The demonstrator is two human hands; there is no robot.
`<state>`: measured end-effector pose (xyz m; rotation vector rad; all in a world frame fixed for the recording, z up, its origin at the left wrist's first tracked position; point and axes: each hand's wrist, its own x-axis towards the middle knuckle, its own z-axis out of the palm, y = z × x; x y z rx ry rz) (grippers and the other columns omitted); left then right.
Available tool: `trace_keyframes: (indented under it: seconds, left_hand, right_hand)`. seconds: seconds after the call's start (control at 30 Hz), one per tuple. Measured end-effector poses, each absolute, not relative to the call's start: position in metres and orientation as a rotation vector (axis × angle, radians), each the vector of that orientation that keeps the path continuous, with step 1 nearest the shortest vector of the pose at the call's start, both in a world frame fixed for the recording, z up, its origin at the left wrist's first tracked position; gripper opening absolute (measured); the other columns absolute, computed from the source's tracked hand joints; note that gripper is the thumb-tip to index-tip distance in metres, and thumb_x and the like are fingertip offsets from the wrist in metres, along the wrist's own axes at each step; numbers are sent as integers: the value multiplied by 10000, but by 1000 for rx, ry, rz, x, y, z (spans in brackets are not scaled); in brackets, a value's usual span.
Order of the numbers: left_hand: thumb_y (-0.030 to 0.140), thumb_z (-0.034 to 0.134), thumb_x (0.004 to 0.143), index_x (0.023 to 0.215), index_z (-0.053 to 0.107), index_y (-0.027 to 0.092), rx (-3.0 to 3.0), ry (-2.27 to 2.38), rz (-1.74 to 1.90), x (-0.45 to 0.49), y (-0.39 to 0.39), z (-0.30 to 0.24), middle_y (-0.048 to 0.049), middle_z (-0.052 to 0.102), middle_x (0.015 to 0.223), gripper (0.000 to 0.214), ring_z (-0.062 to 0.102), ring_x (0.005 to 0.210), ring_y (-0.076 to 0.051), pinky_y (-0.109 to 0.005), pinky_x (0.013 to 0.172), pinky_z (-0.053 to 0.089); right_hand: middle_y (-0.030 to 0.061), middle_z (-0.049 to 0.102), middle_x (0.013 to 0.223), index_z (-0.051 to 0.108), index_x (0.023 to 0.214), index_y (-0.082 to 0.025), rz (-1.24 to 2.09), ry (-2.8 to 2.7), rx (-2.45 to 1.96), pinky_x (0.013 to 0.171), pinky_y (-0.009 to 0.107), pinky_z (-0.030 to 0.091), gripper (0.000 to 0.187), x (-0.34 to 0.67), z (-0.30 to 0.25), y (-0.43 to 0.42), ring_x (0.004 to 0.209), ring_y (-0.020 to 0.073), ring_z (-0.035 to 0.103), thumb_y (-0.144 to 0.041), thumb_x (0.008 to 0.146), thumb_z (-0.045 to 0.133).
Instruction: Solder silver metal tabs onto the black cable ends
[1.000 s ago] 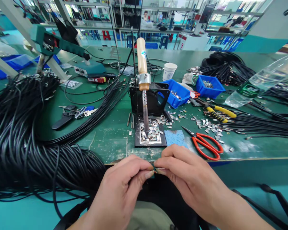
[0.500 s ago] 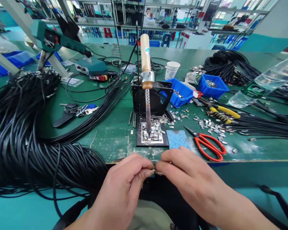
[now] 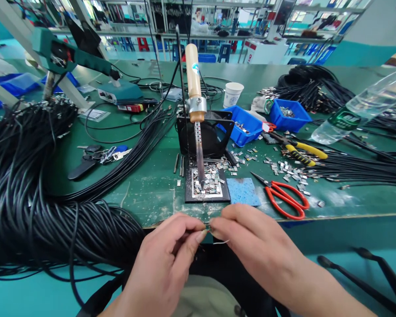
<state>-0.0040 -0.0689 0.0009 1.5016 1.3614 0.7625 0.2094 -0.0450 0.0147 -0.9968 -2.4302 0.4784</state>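
My left hand (image 3: 166,259) and my right hand (image 3: 251,244) meet fingertip to fingertip just below the front edge of the green bench (image 3: 152,189). Both pinch a small piece (image 3: 207,229) between thumb and forefinger; a thin pale wire strand (image 3: 221,242) hangs under it. I cannot make out what the piece is. Straight ahead a wooden-handled soldering iron (image 3: 194,101) stands upright in a black stand, its tip down on a black tray (image 3: 207,187) with several small metal clips.
A large bundle of black cables (image 3: 29,193) fills the left. Red scissors (image 3: 284,196), a blue sponge (image 3: 242,191), yellow-handled pliers (image 3: 300,152), blue bins (image 3: 288,115), a paper cup (image 3: 232,94), keys (image 3: 99,155) and a lying plastic bottle (image 3: 359,110) sit on the bench.
The hands stay pinched together at the bench edge with only small finger shifts. A thin pale strand now shows beneath the fingertips. The view has shifted slightly.
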Motion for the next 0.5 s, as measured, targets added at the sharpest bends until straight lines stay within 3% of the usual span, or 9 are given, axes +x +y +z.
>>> trace_keyframes:
  seconds: [0.13, 0.27, 0.37, 0.5]
  left_hand:
    - [351, 617, 1006, 921, 727, 245, 1394, 1384, 846, -2, -70, 6, -4, 660, 825, 174, 571, 575, -128, -233, 532, 485]
    - [363, 662, 977, 908, 742, 243, 1300, 1384, 854, 1, -71, 11, 6, 649, 770, 160, 530, 537, -119, -224, 496, 458]
    - [380, 691, 960, 893, 736, 234, 1184, 1371, 832, 1, -69, 12, 38, 552, 650, 166, 453, 526, -116, -207, 467, 402]
    - [419, 719, 951, 921, 709, 213, 936, 1226, 765, -4, -65, 9, 69, 468, 617, 208, 357, 549, -104, -192, 473, 339]
  right_hand:
    - [14, 685, 905, 697, 1074, -231, 905, -1849, -1319, 691, 263, 492, 151, 204, 8, -50, 781, 158, 623, -274, 1067, 553]
    - [-27, 590, 766, 672, 906, -220, 1472, -1536, -1364, 620, 248, 430, 307, 192, 7, -53, 693, 139, 500, -458, 1056, 549]
    - [-43, 487, 724, 637, 854, -206, 1571, -1453, -1331, 593, 250, 368, 344, 186, 5, -54, 670, 132, 399, -480, 1046, 554]
    - [-41, 471, 720, 618, 834, -201, 1545, -1444, -1332, 594, 260, 349, 357, 183, 4, -55, 672, 136, 382, -481, 1044, 548]
